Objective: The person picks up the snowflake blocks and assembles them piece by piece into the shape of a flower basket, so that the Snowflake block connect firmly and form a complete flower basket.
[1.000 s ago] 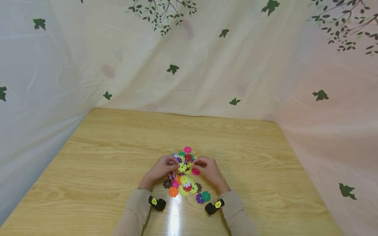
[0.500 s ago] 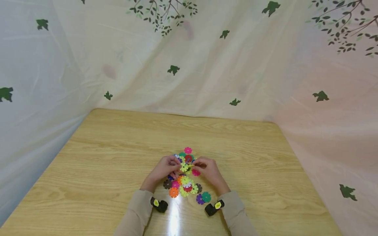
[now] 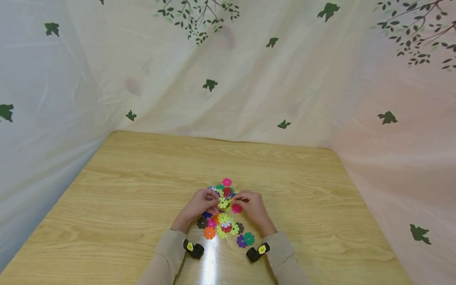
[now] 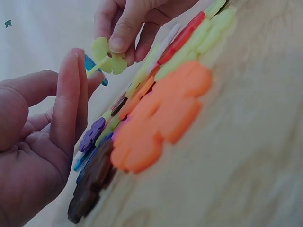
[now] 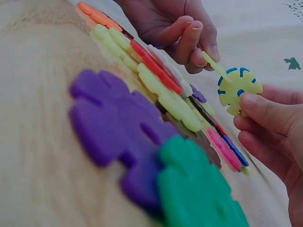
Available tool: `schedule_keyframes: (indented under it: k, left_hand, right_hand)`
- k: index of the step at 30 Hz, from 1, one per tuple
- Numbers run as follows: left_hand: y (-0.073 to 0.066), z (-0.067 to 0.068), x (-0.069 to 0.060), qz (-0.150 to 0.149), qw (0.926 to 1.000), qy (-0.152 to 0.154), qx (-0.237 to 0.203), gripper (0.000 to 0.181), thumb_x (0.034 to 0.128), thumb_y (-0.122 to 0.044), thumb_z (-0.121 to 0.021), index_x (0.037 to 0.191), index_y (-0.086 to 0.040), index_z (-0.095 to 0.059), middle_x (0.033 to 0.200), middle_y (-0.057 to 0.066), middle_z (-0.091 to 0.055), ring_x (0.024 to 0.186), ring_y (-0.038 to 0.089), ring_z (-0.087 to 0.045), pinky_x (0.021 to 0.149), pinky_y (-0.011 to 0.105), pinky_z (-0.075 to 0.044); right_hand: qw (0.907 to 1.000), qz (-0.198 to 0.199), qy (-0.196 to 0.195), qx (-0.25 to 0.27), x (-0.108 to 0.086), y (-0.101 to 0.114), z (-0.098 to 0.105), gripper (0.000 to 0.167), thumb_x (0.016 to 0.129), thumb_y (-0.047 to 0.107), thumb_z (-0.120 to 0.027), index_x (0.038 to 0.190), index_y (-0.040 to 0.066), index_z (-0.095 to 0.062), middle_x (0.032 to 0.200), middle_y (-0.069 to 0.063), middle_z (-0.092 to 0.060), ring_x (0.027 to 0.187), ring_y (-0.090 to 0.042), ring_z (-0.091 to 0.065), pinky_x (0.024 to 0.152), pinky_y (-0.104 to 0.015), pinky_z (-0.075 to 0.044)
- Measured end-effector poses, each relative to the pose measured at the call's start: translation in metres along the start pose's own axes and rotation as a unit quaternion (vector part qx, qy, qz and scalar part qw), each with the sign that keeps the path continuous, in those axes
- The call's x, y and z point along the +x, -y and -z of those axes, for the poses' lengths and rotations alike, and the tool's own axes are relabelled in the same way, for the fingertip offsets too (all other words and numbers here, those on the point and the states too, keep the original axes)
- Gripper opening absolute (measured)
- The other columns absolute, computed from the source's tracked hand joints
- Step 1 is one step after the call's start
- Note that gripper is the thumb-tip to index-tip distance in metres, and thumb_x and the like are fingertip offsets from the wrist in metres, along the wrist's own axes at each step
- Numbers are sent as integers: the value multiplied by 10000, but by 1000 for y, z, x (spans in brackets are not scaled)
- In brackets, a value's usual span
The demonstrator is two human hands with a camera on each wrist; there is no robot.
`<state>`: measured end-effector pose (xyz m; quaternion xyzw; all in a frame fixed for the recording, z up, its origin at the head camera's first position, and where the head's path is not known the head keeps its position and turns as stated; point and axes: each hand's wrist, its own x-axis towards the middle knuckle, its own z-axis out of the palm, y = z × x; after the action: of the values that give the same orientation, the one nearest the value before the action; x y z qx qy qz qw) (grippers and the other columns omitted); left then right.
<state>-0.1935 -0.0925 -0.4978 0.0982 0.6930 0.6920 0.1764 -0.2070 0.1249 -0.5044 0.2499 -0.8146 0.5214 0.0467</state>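
Above a pile of flower-shaped plastic discs, my left hand (image 3: 198, 204) and right hand (image 3: 251, 206) face each other. The left hand pinches a yellow disc (image 3: 223, 203), which appears edge-on in the right wrist view. Between thumb and fingers the right hand holds another yellow disc (image 5: 230, 89), its slotted face visible. The two yellow discs meet at their edges; how deep the slots engage cannot be told. A blue disc (image 4: 90, 64) shows by the left fingertips, and blue appears behind the right yellow disc; its attachment is unclear.
Loose discs lie below the hands on the wooden table (image 3: 107, 206): orange (image 4: 161, 118), brown (image 4: 92, 179), purple (image 5: 113, 118), green (image 5: 194, 189) and several more. A pink disc (image 3: 227, 182) lies at the pile's far end. A printed curtain (image 3: 242, 99) borders the table.
The left hand has shifted slightly right with its yellow disc, closer to the right hand. The right hand stays nearly in place, and the loose discs look unmoved.
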Motion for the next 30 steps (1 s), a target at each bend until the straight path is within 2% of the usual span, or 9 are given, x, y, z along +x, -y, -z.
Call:
schedule_keyframes:
  k: [6, 10, 15, 21, 24, 26, 30]
  left_hand:
    - [0, -3, 3, 8, 9998, -40, -196, 136, 946, 21, -530, 1008, 142, -529, 698, 21, -668, 577, 75, -657, 556, 198, -578]
    - [1, -4, 4, 82, 9996, -71, -245, 131, 950, 8, -532, 1005, 127, -529, 677, 14, -665, 566, 76, -655, 546, 194, -573]
    - [1, -4, 3, 198, 9991, 106, -372, 123, 941, 2, -546, 1004, 105, -518, 700, 28, -690, 569, 94, -657, 550, 208, -578]
    - [1, -4, 2, 259, 9989, 261, -276, 128, 939, -14, -561, 1007, 87, -522, 760, 84, -717, 580, 108, -660, 551, 222, -581]
    - [2, -3, 2, 243, 9987, 356, -263, 126, 938, -20, -569, 995, 83, -525, 783, 123, -725, 574, 105, -661, 543, 223, -579]
    - [2, -3, 2, 230, 9985, 417, -285, 118, 936, -23, -573, 982, 75, -527, 782, 121, -727, 566, 100, -659, 536, 224, -577]
    - [2, -3, 2, 268, 9982, 464, -283, 102, 937, -36, -574, 976, 48, -531, 761, 69, -725, 553, 90, -651, 524, 217, -569]
  right_hand:
    - [9993, 176, -276, -181, 1, 0, -1, 55, 815, 71, -735, 835, 32, -767, 834, -104, -752, 769, -218, -702, 687, -189, -574]
    - [9992, 213, -319, -153, 2, -2, -1, 46, 819, 74, -731, 837, 51, -767, 841, -93, -753, 777, -212, -705, 693, -195, -580]
    - [9996, -121, -220, 92, 2, -2, -1, 80, 848, 93, -709, 902, 69, -764, 900, -91, -746, 854, -229, -701, 759, -191, -575]
    - [9975, -668, -106, 189, 3, 8, 0, 127, 873, 61, -685, 980, 25, -742, 974, -136, -731, 948, -284, -680, 797, -196, -566]
    - [9974, -713, -81, 62, 3, 22, 3, 125, 875, 26, -675, 982, -7, -731, 968, -159, -726, 949, -302, -680, 790, -206, -573]
    - [9971, -754, -90, 25, 4, 23, 3, 130, 872, 20, -677, 987, -9, -730, 968, -158, -725, 950, -303, -680, 788, -221, -581]
    - [9965, -798, -224, 100, 4, 8, -1, 133, 863, 65, -699, 987, 50, -746, 967, -112, -733, 946, -269, -682, 790, -268, -596]
